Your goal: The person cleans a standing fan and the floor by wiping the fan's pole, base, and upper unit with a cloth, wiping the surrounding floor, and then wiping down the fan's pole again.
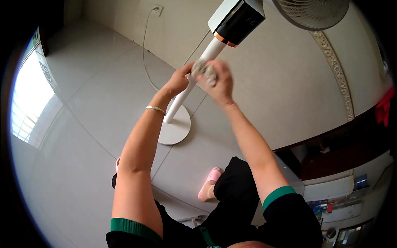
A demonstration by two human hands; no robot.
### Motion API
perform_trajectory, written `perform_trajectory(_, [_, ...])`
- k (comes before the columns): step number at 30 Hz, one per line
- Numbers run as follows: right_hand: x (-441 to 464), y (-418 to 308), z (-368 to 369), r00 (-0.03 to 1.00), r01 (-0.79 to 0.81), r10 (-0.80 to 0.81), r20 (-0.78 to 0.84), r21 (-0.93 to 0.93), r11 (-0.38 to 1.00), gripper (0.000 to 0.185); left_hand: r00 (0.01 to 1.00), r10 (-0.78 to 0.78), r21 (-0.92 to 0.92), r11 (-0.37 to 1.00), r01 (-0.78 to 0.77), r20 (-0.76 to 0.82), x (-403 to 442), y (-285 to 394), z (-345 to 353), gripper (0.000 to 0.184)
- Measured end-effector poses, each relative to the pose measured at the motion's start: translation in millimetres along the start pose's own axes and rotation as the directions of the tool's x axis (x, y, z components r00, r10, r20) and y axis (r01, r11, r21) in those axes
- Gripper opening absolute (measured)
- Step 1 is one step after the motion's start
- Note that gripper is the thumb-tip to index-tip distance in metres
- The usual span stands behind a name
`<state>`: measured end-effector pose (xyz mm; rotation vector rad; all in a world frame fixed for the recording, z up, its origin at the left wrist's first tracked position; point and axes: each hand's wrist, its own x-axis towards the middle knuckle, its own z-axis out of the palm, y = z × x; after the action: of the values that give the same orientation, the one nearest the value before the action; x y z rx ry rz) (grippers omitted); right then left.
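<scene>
A white standing fan leans across the view, with its pole (178, 100), a black display panel (244, 20) lit with characters, and a round white base (175, 129) on the floor. My left hand (180, 82) is closed around the pole below the panel. Right beside it, my right hand (219, 81), slightly blurred, grips a crumpled greyish cloth (206, 72) pressed against the pole. The fan's round grille (314, 12) is partly visible at the top right.
A cable hangs from a wall socket (156, 10) at the back. The wall (281, 82) stands close on the right, with a carved trim strip (337, 70). A pink slipper (210, 182) rests on the tiled floor (91, 103). Dark furniture and shelves stand lower right.
</scene>
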<state>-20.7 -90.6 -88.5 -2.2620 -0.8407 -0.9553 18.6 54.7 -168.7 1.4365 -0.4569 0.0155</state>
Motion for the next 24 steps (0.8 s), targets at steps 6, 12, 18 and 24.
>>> perform_trajectory(6, [-79.5,-5.1,18.1,0.843,-0.271,0.285,0.456,-0.098,0.958,0.035,1.000,-0.017,-0.017,1.000,0.017,0.002,3.8,-6.7,-4.3,0.060])
perform_trajectory(12, [-14.0,10.7,-13.5,0.981,-0.069,0.086,-0.174,0.101,0.992,0.039,0.998,-0.037,-0.056,0.998,0.040,0.042,-5.7,7.6,-6.7,0.065])
perform_trajectory(18, [-21.2,26.1,11.1,0.972,-0.118,0.127,-0.195,0.058,0.991,0.038,0.994,-0.080,-0.110,0.990,0.087,0.070,-4.0,-2.9,-12.7,0.069])
perform_trajectory(24, [-122.5,55.5,43.2,0.747,-0.460,0.477,0.463,-0.156,0.874,0.049,0.996,-0.067,-0.138,0.988,0.075,0.059,-3.4,-3.0,-13.7,0.067])
